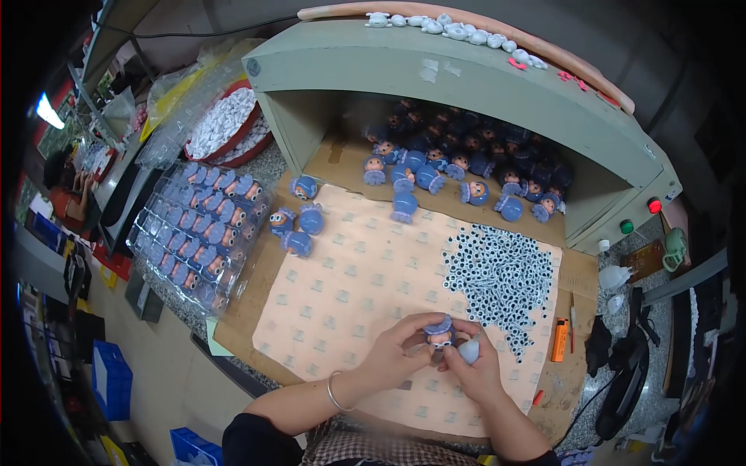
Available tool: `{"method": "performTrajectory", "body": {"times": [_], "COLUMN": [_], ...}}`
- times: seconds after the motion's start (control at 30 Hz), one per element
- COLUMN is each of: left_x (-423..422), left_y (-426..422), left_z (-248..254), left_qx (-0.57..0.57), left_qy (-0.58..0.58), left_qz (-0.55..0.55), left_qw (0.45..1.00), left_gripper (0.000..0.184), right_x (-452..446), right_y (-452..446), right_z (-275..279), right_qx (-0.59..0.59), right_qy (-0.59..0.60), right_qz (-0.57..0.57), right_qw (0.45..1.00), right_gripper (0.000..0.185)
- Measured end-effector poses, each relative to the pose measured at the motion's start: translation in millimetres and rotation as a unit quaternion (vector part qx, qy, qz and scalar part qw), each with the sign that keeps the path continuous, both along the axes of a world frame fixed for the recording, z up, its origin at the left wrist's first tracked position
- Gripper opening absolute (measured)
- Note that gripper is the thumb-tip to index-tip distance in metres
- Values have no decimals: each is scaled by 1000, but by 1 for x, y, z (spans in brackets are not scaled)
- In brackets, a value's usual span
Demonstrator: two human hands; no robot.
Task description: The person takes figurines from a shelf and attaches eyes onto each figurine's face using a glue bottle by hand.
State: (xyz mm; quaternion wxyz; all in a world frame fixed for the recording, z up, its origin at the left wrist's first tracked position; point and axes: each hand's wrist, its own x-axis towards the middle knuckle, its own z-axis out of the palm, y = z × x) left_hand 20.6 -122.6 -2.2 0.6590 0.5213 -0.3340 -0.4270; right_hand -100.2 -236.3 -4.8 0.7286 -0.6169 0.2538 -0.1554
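Note:
My left hand (392, 353), a bangle on its wrist, is closed around a small doll head (440, 334) with blue-purple hair and holds it over the pale sheet. My right hand (478, 373) is closed on a small pale, rounded squeeze bottle (468, 351), tucked against the palm. Its thumb and fingertip touch the front of the doll head, where a white eye piece shows. Whether the fingertips pinch that piece, I cannot tell. Just beyond my right hand lies a heap of small white-and-black eye pieces (505, 268).
A green metal cabinet (451, 74) arches over many blue doll heads (474, 193). At left stand a clear tray (144, 233) of finished-looking heads and red basins (247, 128) of white parts. An orange lighter (559, 340) lies at right. Another person (70, 194) sits far left.

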Motion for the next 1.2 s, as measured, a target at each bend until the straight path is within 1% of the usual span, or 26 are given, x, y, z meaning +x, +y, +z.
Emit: {"method": "performTrajectory", "body": {"times": [0.03, 0.1, 0.13, 0.2, 0.27, 0.3, 0.33, 0.4, 0.43, 0.5, 0.53, 0.6, 0.63, 0.7, 0.8, 0.9, 1.0, 1.1, 1.13, 1.17, 1.2], "left_x": [0, 1, 5, 12, 26, 36, 45, 63, 68, 76, 79, 82, 84, 89, 106, 122, 131, 120, 114, 106, 94], "left_y": [0, 1, 1, 2, 9, 14, 20, 33, 36, 38, 35, 23, 14, -10, -52, -84, -96, -83, -79, -73, -65], "left_z": [1, 3, 3, 2, 11, 16, 18, 21, 27, 39, 41, 42, 41, 39, 23, 12, -1, -4, -9, -16, -17], "left_qx": [7, 22, 18, 14, 59, 81, 89, 104, 115, 134, 129, 117, 114, 108, 87, 163, 207, 109, 78, 46, 45], "left_qy": [1, 0, -34, -99, -211, -266, -337, -472, -499, -549, -558, -573, -572, -569, -581, -529, -501, -526, -469, -410, -213], "left_qz": [-4, -4, -4, -3, 4, 7, 67, 182, 210, 264, 252, 229, 219, 197, 266, 277, 260, 264, 227, 188, 66], "left_qw": [1000, 1000, 999, 995, 976, 961, 935, 857, 833, 782, 780, 778, 782, 791, 764, 786, 799, 802, 850, 891, 974], "left_gripper": [45, 44, 45, 45, 46, 47, 48, 50, 50, 50, 51, 51, 52, 53, 51, 46, 45, 48, 47, 46, 45], "right_x": [1, 0, 1, 4, 5, 5, 5, 5, 4, 5, 5, 7, 7, 7, 7, 8, 7, 2, 3, 5, 6], "right_y": [0, -4, -4, -2, 1, 1, 1, -1, -1, 2, 4, 7, 8, 8, 6, 7, 7, 1, -1, 0, 0], "right_z": [0, -9, -12, -11, -7, -4, -3, -8, -9, -8, -7, -8, -8, -5, -4, -2, -1, -5, -5, 0, 2], "right_qx": [-3, -79, -117, -109, -78, -52, -26, -24, -22, -28, -33, -26, -23, -20, -49, -62, -65, -74, -77, -52, -33], "right_qy": [-2, 14, 20, 30, 40, 44, 48, 42, 41, 32, 28, -6, -22, -21, -28, -29, -20, 2, 11, -12, -32], "right_qz": [0, 13, 22, 28, 26, 20, 14, 35, 44, 27, 18, -10, -23, -15, 4, 8, 2, -29, -43, -88, -101], "right_qw": [1000, 997, 993, 993, 996, 997, 998, 998, 998, 999, 999, 1000, 999, 999, 998, 998, 998, 997, 996, 995, 994], "right_gripper": [37, 36, 35, 36, 35, 34, 33, 31, 30, 28, 27, 31, 33, 37, 41, 41, 39, 35, 33, 26, 26]}}
